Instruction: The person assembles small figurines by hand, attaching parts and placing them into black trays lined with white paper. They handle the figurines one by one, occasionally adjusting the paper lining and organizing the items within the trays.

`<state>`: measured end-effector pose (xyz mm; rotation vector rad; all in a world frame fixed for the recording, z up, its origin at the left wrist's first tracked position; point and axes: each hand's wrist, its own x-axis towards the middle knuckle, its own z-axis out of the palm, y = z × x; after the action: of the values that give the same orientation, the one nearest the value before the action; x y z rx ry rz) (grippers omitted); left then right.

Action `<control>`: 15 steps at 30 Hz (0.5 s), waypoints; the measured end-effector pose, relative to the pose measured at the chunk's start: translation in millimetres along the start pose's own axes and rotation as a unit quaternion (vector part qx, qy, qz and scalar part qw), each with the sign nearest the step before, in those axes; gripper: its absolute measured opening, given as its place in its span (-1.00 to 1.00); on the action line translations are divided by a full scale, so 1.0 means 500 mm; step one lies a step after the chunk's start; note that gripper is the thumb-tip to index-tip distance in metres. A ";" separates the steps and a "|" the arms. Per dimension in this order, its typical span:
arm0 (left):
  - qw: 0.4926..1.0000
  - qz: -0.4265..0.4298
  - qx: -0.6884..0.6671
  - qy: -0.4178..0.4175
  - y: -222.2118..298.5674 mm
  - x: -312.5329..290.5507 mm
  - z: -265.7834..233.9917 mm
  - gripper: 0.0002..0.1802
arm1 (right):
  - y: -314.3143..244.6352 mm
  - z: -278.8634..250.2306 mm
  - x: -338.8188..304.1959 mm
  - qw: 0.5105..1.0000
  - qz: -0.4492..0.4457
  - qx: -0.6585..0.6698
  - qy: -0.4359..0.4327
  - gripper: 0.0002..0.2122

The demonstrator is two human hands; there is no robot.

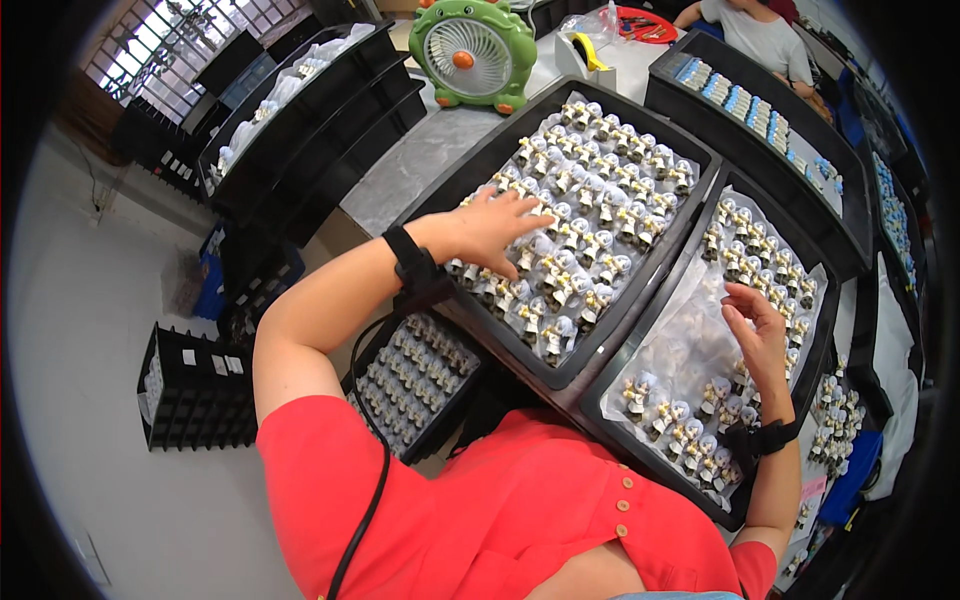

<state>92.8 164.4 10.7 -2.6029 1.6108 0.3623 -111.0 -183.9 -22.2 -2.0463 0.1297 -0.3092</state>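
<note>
My left hand [497, 228] lies over the left part of a large black tray [548, 374], fingers spread among rows of small white-haired figurines [602, 192]. Nothing shows in its grip. Over the second black tray [598, 392], on the right, hovers my right hand [757, 325]. Its thumb and forefinger are apart, with nothing visible between them; the other fingers are partly hidden. Beneath it, similar figurines [685, 430] stand in groups at the near end and along the far and right sides. Between these groups shows a clear plastic sheet [672, 335].
A green fan [470, 55] stands beyond the trays, near a yellow tape roll [588, 52]. Stacked black trays [320, 130] rise at the far left. Another figurine tray [415, 385] sits lower, by my left elbow. Across the table, a person [755, 40] sits behind a tray of blue-and-white pieces [740, 105].
</note>
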 end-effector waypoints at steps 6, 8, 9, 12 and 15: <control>0.989 0.137 0.034 0.045 0.061 0.030 0.021 -0.04 | -0.011 0.003 0.012 0.999 -0.030 -0.019 -0.008 -0.77; 0.987 0.157 0.024 0.010 0.077 0.044 0.021 -0.04 | -0.012 -0.002 0.010 0.999 -0.032 -0.008 -0.007 -0.77; 0.986 0.165 0.014 0.000 0.078 0.050 0.028 -0.04 | -0.012 -0.003 0.010 0.999 -0.032 -0.011 -0.006 -0.77; 0.986 0.167 0.024 -0.003 0.094 0.039 0.014 -0.07 | -0.015 -0.002 0.014 0.999 -0.031 0.002 -0.015 -0.76; 0.980 0.192 0.054 0.007 0.105 0.048 0.019 -0.14 | -0.016 -0.013 0.004 0.999 -0.027 -0.012 -0.013 -0.76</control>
<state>54.9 121.4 0.0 -2.2136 2.0753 0.2636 -111.0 -186.3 -11.8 -2.0800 0.0625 -0.3156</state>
